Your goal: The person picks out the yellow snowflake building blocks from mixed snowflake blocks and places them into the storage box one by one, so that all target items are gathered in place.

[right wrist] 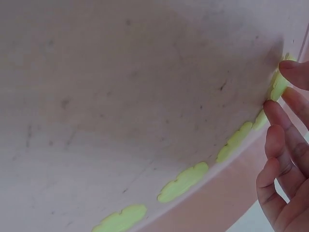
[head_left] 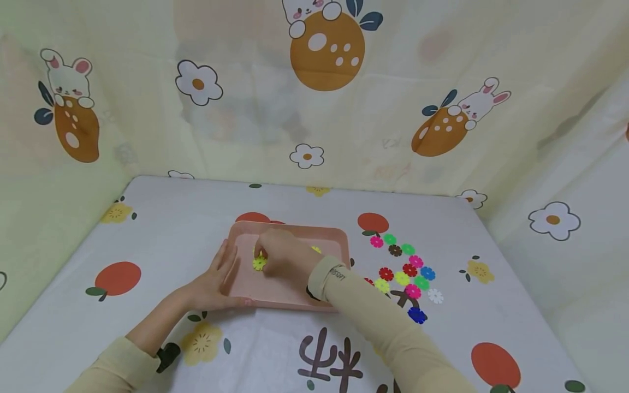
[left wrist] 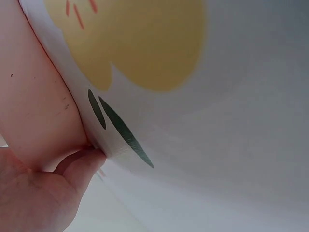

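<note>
A shallow pink tray (head_left: 295,303) lies on the table. My left hand (head_left: 208,284) spans its near-left corner, fingers straight along the left wall and thumb along the near wall. In the left wrist view, the thumb (left wrist: 79,169) lies against the tray's outer side (left wrist: 38,92). My right hand (head_left: 285,259) reaches inside the tray and pinches a yellow flower-shaped piece (right wrist: 277,84) between thumb and fingertips. Several more yellow flower pieces (right wrist: 183,182) form a row in the tray in the right wrist view. Most of that row is hidden by the hand in the head view.
Right of the tray, loose flower pieces in several colours are scattered on the printed white tablecloth (head_left: 162,234), among them a brown one (head_left: 395,250), a white one (head_left: 435,296) and a dark blue one (head_left: 416,315). A patterned curtain (head_left: 245,125) stands behind the table.
</note>
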`<state>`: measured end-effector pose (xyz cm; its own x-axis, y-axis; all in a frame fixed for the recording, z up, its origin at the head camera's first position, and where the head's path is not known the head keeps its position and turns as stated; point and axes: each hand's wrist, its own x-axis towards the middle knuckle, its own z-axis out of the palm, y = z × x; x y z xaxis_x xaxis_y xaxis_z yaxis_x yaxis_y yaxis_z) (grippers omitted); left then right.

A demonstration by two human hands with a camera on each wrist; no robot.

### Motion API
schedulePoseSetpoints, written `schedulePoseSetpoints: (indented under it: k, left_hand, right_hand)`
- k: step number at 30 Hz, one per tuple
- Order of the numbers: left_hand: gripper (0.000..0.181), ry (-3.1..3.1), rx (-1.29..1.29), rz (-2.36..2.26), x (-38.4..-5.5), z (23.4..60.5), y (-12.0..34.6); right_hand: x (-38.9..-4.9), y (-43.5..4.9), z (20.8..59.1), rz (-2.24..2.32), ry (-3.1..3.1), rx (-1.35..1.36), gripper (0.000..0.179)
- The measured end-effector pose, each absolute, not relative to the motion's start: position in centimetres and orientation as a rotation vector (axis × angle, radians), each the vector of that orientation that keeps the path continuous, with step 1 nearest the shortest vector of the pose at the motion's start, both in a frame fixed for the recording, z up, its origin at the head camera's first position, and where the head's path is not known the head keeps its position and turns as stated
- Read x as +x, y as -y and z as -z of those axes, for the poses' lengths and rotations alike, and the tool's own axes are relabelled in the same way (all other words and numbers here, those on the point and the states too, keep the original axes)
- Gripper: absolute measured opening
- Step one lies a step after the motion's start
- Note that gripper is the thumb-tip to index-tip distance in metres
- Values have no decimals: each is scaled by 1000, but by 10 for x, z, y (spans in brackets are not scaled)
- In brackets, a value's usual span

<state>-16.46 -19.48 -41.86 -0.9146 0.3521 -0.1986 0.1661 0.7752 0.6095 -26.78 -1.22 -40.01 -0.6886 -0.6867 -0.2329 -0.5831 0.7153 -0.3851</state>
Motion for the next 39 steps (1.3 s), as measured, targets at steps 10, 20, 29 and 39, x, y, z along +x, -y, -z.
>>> schedulePoseSetpoints:
  k: [10,20,29,39]
  left_hand:
    - [118,-2670,397,-867,-165,417,194]
    - [118,-2666,403,-872,-164,418,193]
    - [119,-2680,393,-877,-163,421,192]
    - [120,-2688,395,-856,-164,417,191]
  right_hand:
    - [-269,17,400,310,-2579,-1062,13]
    - [-270,14,398,320,-2555,-999,24]
    - [-275,-2,380,311,-2551,-1077,32]
    - [-272,-33,350,396,-2581,-1055,38]
